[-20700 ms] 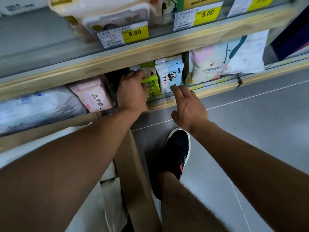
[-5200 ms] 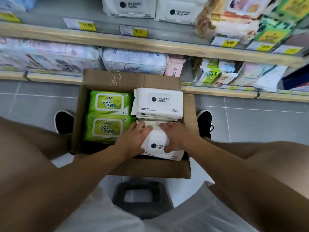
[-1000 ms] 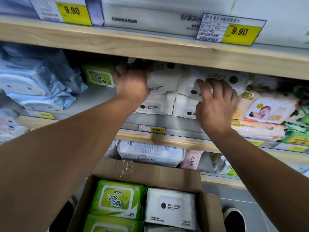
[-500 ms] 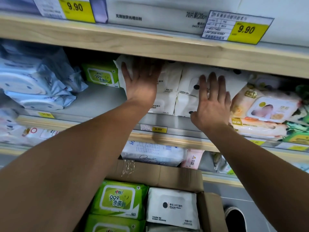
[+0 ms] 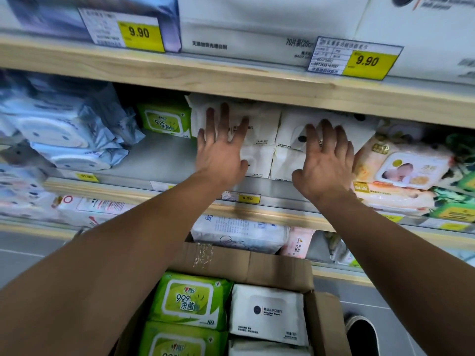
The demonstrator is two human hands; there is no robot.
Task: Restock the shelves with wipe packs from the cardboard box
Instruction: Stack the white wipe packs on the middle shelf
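Stacked white wipe packs (image 5: 262,140) stand on the middle shelf (image 5: 164,160). My left hand (image 5: 221,152) lies flat with straight fingers against the left white stack. My right hand (image 5: 326,163) presses flat with spread fingers against the right white stack (image 5: 288,160). Below, the open cardboard box (image 5: 257,265) holds green wipe packs (image 5: 187,301) on the left and white wipe packs (image 5: 267,312) on the right.
A green pack (image 5: 164,119) stands left of the white stacks, blue packs (image 5: 64,129) further left, baby-picture packs (image 5: 406,170) to the right. The wooden upper shelf edge (image 5: 231,80) with yellow price tags hangs just above my hands. A black shoe (image 5: 362,332) shows beside the box.
My fingers uncurled from the white packs a second ago and now both hands press flat against the stacks. The view has shifted slightly lower and closer.
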